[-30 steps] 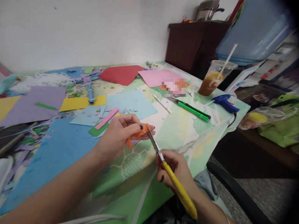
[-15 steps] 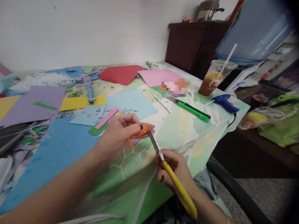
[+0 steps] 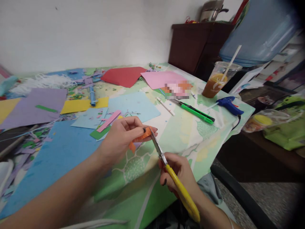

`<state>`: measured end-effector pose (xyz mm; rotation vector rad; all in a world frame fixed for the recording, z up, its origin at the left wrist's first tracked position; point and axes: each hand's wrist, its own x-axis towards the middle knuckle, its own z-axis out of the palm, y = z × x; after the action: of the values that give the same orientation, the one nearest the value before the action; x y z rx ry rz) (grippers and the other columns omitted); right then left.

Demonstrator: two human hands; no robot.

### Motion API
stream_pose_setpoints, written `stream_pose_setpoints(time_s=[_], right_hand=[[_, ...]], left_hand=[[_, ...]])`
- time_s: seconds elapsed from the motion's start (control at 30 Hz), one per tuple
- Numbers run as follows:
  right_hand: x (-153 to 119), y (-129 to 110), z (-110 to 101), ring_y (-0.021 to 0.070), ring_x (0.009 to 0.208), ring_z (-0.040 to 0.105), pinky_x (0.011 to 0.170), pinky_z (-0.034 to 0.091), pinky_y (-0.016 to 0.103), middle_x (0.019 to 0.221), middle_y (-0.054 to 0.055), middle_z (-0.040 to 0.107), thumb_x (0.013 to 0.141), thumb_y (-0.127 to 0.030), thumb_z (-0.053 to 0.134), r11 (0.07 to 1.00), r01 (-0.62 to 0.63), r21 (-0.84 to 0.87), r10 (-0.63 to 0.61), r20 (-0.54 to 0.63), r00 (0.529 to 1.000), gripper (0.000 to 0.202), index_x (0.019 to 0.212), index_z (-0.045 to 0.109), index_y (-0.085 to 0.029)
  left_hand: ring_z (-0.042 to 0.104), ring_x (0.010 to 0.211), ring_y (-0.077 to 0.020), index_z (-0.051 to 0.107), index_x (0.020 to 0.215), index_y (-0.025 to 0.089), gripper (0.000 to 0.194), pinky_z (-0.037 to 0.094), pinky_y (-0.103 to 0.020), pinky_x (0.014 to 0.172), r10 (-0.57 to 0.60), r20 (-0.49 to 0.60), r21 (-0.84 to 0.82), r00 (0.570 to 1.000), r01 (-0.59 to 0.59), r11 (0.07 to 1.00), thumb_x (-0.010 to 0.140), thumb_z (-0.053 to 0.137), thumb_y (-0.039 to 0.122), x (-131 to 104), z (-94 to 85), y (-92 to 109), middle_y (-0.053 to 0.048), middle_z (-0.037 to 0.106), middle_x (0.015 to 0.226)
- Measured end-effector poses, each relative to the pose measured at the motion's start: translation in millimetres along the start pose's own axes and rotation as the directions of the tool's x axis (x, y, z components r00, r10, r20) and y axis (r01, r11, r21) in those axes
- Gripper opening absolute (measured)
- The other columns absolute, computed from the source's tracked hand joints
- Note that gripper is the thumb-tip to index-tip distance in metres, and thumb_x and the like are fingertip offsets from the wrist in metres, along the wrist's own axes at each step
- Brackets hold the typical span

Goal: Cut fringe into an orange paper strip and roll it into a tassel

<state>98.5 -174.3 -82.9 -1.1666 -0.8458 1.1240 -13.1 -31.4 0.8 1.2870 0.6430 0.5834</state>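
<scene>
Near the middle of the view, my left hand pinches an orange paper strip between thumb and fingers. The strip has fine cuts along its edge, and one end hangs below my fingers. My right hand is closed round scissors with yellow and red handles. Their metal blades point up and left, the tips touching the strip's right end beside my left fingertips. The blades look nearly closed. Beneath my left hand lie a pink strip and green paper.
A green cutter, a white pen, a blue glue gun and a drink cup lie or stand to the right. Blue paper, purple paper and scraps cover the left side.
The scissors' handles have shifted slightly left, and the blade tips sit a little further left on the orange strip. My left hand has hardly moved.
</scene>
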Motion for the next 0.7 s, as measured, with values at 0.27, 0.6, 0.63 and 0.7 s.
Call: stream_pose_setpoints(time_s=[0.27,0.6,0.63,0.7], right_hand=[[1.4,-2.4,0.7,0.0054,0.043,0.029,0.035,0.024,0.017,0.053,-0.007,0.036,0.054,-0.041,0.083,1.0,-0.005,0.014,0.006,-0.011,1.0,0.043,0.062,0.048,-0.018],[0.9,-5.6,2.2,0.0051,0.043,0.028,0.034,0.019,0.016,0.051,-0.007,0.032,0.047,-0.031,0.088,0.999,-0.052,0.017,0.052,-0.047,0.998,0.043,0.059,0.049,-0.017],[0.7,-5.7,2.3,0.005,0.043,0.027,0.034,0.019,0.016,0.051,-0.008,0.032,0.047,-0.031,0.088,0.998,-0.054,0.015,0.055,-0.049,0.997,0.043,0.059,0.049,-0.017],[0.4,-5.8,2.1,0.0049,0.043,0.026,0.034,0.018,0.016,0.051,-0.008,0.031,0.049,-0.03,0.087,0.998,-0.056,0.009,0.056,-0.049,0.997,0.042,0.059,0.049,-0.017]], left_hand=[[0.07,0.087,-0.0202,0.055,0.059,0.015,0.019,0.056,-0.03,0.08,0.018,0.022,-0.04,1.0,-0.018,0.999,0.077,0.06,0.011,-0.9,-1.1,-0.9,-0.005,0.076,0.077],[0.071,0.087,-0.021,0.054,0.059,0.015,0.019,0.056,-0.031,0.079,0.014,0.012,-0.047,1.0,-0.014,0.999,0.076,0.06,0.011,1.1,-0.1,0.0,-0.006,0.076,0.079],[0.07,0.087,-0.0213,0.054,0.059,0.015,0.018,0.056,-0.031,0.08,0.015,0.015,-0.048,1.0,-0.014,0.999,0.076,0.06,0.012,1.2,-0.2,-0.2,-0.006,0.076,0.079],[0.07,0.088,-0.0219,0.055,0.06,0.015,0.017,0.056,-0.033,0.081,0.016,0.017,-0.047,1.0,-0.016,0.999,0.076,0.061,0.013,1.1,-0.2,-0.4,-0.006,0.076,0.079]])
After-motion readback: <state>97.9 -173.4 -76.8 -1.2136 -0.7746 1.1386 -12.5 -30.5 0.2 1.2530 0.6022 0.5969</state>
